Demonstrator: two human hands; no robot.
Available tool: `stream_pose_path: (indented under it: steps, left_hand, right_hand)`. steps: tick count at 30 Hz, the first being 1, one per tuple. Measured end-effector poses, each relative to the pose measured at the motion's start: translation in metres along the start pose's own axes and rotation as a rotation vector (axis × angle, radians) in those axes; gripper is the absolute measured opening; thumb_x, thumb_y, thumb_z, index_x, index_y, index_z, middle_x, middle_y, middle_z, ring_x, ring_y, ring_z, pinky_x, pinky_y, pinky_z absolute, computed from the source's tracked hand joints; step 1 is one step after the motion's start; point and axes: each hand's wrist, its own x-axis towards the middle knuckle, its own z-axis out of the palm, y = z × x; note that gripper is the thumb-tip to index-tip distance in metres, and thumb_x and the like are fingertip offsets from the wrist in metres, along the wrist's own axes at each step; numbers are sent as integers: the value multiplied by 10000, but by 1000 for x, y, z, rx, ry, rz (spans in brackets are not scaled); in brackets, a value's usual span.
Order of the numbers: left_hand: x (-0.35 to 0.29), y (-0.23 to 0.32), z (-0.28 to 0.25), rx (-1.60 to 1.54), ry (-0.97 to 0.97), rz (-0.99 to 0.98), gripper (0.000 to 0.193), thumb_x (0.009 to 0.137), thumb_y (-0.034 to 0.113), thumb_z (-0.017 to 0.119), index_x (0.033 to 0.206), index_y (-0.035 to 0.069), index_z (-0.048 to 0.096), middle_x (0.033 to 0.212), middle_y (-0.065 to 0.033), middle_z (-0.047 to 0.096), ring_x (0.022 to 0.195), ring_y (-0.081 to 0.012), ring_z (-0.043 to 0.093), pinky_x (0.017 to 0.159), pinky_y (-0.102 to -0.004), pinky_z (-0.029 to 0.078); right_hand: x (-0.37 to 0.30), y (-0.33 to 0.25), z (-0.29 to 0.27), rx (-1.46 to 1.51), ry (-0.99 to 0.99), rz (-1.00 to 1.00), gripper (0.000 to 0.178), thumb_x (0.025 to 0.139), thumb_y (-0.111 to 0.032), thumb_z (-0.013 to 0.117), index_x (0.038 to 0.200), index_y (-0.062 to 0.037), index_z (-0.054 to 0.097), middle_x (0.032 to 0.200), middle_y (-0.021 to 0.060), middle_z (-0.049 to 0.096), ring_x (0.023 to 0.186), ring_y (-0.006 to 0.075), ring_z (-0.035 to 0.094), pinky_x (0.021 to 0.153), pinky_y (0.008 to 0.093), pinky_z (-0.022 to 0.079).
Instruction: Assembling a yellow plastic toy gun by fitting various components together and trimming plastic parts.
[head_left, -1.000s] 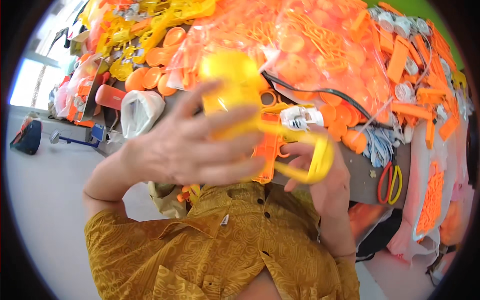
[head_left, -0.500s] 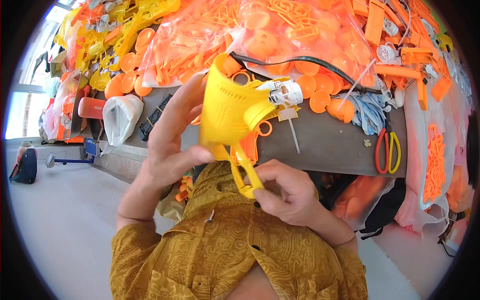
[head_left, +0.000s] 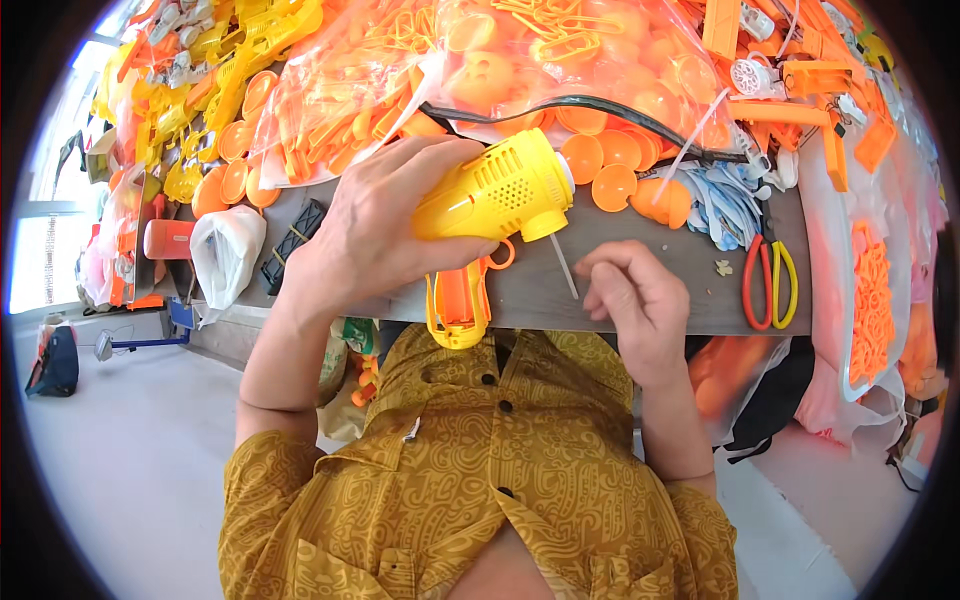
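My left hand [head_left: 385,215] is closed round a yellow plastic housing [head_left: 505,190], shaped like a small hair dryer with slots and round holes. Its frame-like handle [head_left: 455,340] points down toward my shirt, and orange plastic shows within the handle's outline. Whitish plastic peeks out at the housing's right end. My right hand [head_left: 640,310] is apart from it, over the table's front edge, with loosely bent fingers and nothing visible in them. Just left of those fingertips, a thin white stick [head_left: 566,268] lies on the table, its upper end hidden behind the housing.
Clear bags of orange parts [head_left: 480,80] cover the far table, with orange half-shells [head_left: 612,187] before them. Red-and-yellow-handled scissors [head_left: 770,285] and pale blue gloves [head_left: 715,205] lie right. Left are a white bag [head_left: 228,255], a red cylinder [head_left: 168,240] and yellow parts [head_left: 215,100].
The housing has turned from upright to lying sideways in my left hand. My right hand has let go of its handle and moved right and up. The view has shifted slightly.
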Motion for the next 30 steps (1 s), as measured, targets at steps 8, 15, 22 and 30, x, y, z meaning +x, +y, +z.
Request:
stream_pose_path:
  steps: [8,15,22,30]
  left_hand:
    - [13,-3,7,22,-91,77,536,574,171,708,1051,13,521,950,-143,574,851,-306,559,727,-357,458]
    - [11,-6,12,3,-111,-2,532,573,165,710,1042,0,521,963,-148,570,859,-316,557,738,-362,453]
    - [9,-5,11,-24,-76,-8,526,562,144,716,1028,-5,523,962,-147,563,847,-315,557,728,-352,453]
    - [9,-2,13,-39,-94,-28,522,569,131,712,1033,-13,519,974,-146,558,835,-310,562,720,-346,462]
  right_hand:
    - [17,10,-2,20,62,-11,133,854,-85,496,930,10,548,776,22,560,585,48,499,476,176,398]
    - [25,6,4,76,-10,57,155,840,-63,506,979,3,491,758,30,556,572,58,511,439,179,384]
    - [28,5,6,188,15,87,143,843,-51,491,968,-3,444,803,54,564,554,59,514,415,162,366]
    - [29,1,6,197,-24,144,169,846,-41,470,1002,-9,413,857,82,555,519,69,506,396,163,363]
